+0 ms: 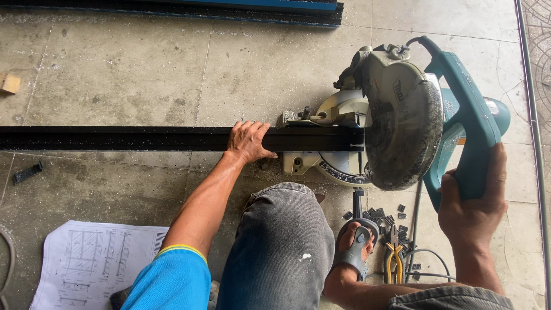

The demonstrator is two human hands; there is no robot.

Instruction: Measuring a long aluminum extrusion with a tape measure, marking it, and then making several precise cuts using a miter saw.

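A long black metal profile [115, 139] lies across the concrete floor and runs onto the base of a mitre saw [402, 120]. My left hand [248, 142] presses down on the profile just left of the saw base. My right hand [473, 198] is wrapped around the saw's teal handle [468, 115]. The dusty round blade guard [404, 132] hangs over the profile's right end. My bent knee in grey trousers [281, 247] is in the foreground, and my sandalled foot [356, 244] rests by the saw.
A drawing sheet [92, 261] lies at lower left. Yellow-handled pliers [393, 255] and several small black offcuts [381, 215] sit near the foot. More dark profiles [229, 8] lie along the top edge. A small wood block [8, 84] is at far left.
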